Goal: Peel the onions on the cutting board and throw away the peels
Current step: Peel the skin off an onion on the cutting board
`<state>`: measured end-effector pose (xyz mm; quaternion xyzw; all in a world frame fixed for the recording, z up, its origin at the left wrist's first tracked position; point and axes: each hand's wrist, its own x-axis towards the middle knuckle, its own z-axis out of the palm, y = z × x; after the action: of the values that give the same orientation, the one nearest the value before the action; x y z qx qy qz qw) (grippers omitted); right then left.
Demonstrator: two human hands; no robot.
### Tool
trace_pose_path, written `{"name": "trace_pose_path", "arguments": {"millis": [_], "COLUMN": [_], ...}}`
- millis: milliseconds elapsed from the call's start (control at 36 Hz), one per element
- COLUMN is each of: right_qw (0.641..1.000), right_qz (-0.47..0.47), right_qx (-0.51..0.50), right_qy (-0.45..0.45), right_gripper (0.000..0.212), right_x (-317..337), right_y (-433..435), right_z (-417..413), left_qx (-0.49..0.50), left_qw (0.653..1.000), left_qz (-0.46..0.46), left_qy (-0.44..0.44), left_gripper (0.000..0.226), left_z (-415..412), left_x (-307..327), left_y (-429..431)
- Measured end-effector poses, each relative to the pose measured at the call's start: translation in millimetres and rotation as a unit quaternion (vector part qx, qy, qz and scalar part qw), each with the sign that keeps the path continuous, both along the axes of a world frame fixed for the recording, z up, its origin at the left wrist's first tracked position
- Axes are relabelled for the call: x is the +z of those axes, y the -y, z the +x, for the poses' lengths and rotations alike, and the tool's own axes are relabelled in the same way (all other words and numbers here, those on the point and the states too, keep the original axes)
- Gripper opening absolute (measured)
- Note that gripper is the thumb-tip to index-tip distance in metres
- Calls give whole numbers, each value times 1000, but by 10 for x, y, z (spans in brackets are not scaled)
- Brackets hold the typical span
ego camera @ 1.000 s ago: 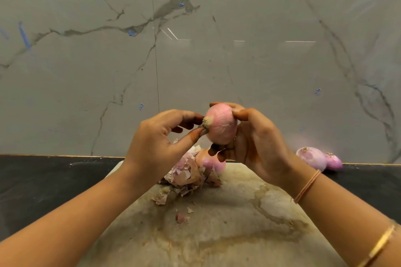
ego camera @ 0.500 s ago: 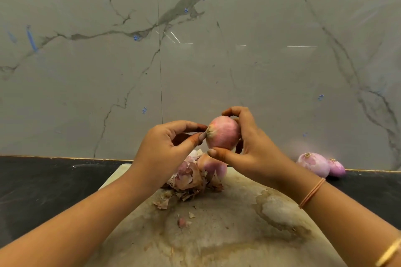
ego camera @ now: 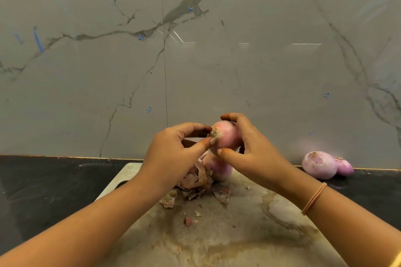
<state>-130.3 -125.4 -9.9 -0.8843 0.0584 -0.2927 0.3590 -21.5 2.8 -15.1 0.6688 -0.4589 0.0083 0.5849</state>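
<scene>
- You get no readable text, label, brand, number or sign in this view.
- The small blue marks on the marble wall are too small and blurred for you to read as characters.

Pink onion held above board; 2nd onion + peel pile on board.

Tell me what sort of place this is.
Most likely a kitchen counter: a stained pale cutting board lies on a black countertop below a grey veined marble-look wall, papery onion peels are heaped on the board, and the left hand and right hand hold a round pink onion.
</scene>
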Motion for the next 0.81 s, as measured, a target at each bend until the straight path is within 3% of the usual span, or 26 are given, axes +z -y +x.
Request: {"name": "trace_pose_path", "arguments": {"millis": [222,389,806], "right_qw": [1000,997,995], "right_qz": [-18,-63,-61], "right_qx": [-11,-28,-36], "right_qy": [4,30,63], "right_gripper": [79,69,68], "right_x": [-26,-51,-58], "right_y": [-33,-76,-118], "right_z": [6,16,45], "left_qx": [7,8,29], "left_qw": [999,996,995], "left_qz": [-35,-65,-91], "left_qy": [-34,-53,-41], "left_gripper": [16,20,26], "left_z": [-49,-63,-71], "left_x": [24,9,13], "left_y": [13,38,46]}}
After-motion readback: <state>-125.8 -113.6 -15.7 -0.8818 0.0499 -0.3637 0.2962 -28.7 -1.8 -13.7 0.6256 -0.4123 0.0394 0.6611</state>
